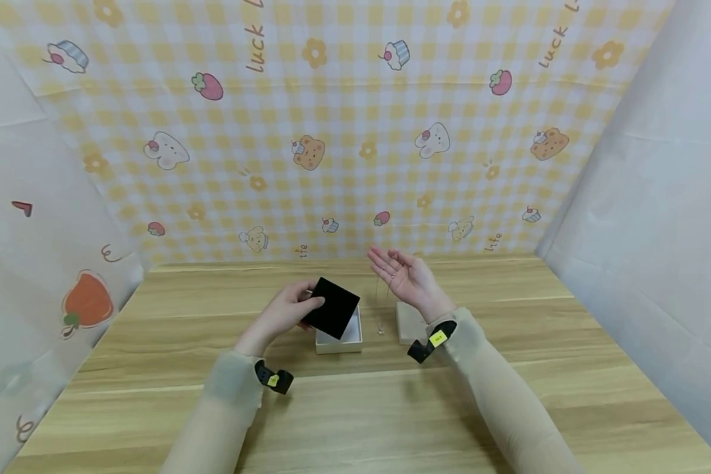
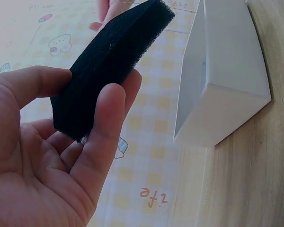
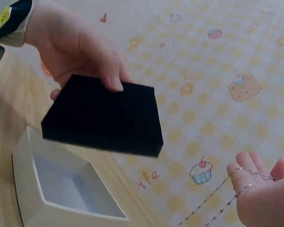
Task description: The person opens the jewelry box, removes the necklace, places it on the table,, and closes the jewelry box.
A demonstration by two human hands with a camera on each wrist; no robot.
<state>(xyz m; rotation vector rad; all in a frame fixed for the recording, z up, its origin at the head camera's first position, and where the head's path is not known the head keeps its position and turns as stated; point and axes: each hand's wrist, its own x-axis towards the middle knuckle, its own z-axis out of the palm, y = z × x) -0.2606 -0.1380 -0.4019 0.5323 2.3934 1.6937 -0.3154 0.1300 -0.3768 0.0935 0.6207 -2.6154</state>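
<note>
My left hand (image 1: pixel 278 315) pinches a square black foam pad (image 1: pixel 332 308) by one edge, thumb on one face and fingers on the other. The pad is tilted above an uncovered white box (image 1: pixel 339 349), whose hollow inside shows in the right wrist view. Palm up, my right hand (image 1: pixel 409 280) has its fingers extended, with a thin silver chain necklace (image 3: pixel 247 170) draped across them. Two strands hang down from the fingers, and a small pendant (image 1: pixel 381 330) dangles at the bottom, low near the tabletop between the box and a pale square lid (image 1: pixel 411 321).
The pale lid lies on the wooden table (image 1: pixel 355 421), partly hidden by my right wrist. A yellow checked cloth (image 1: pixel 355 184) with cartoon prints hangs behind the table, and white cloth walls (image 1: pixel 658 197) stand at both sides.
</note>
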